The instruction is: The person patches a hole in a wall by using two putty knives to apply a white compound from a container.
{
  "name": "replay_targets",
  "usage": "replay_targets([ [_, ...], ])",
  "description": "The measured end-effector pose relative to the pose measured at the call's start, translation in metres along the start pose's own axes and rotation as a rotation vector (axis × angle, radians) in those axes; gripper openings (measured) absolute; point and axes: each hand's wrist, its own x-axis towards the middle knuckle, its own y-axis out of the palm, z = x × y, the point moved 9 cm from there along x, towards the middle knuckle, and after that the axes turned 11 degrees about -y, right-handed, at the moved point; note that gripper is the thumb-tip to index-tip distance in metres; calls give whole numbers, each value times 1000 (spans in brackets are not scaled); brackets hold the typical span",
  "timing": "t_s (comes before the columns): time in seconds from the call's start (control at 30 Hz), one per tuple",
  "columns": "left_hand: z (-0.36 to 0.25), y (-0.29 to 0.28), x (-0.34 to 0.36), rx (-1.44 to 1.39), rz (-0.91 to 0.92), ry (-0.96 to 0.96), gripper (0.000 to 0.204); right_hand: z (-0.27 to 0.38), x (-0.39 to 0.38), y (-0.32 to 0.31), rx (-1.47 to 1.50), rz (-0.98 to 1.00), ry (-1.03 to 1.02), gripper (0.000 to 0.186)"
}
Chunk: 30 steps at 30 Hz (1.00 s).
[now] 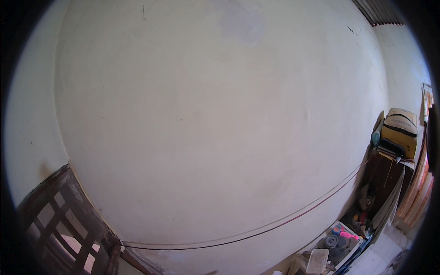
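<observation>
Neither my left hand nor my right hand shows in the head view, and no forearm comes into it. A bare pale wall fills most of the picture. Two thin cords, one dark and reddish, the other paler, sag across the wall's lower part. They run from a dark wooden window frame with a grille at the lower left toward a dark cabinet on the right.
A tan bag and other items are piled on the cabinet. Below, a low surface carries a clear plastic box, a grey round-lidded container and a pink item. Striped orange cloth hangs at the right, above pale floor tiles.
</observation>
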Motion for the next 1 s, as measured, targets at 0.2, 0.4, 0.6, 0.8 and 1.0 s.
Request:
replay_targets([
  [0.2,8,-4,-2,10,21,-5,26,-10,4,13,-64,28,19,25],
  [0.4,16,-7,-2,16,45,-4,26,-19,9,23,-133,53,37,24],
  [0.6,24,-7,-2,19,64,-12,27,-28,13,30,-178,77,58,23],
  [0.8,31,-5,-5,29,78,-28,27,-38,16,38,-206,103,71,22],
  [1.0,38,-3,-3,40,87,-40,27,-45,25,45,-236,127,72,20],
])
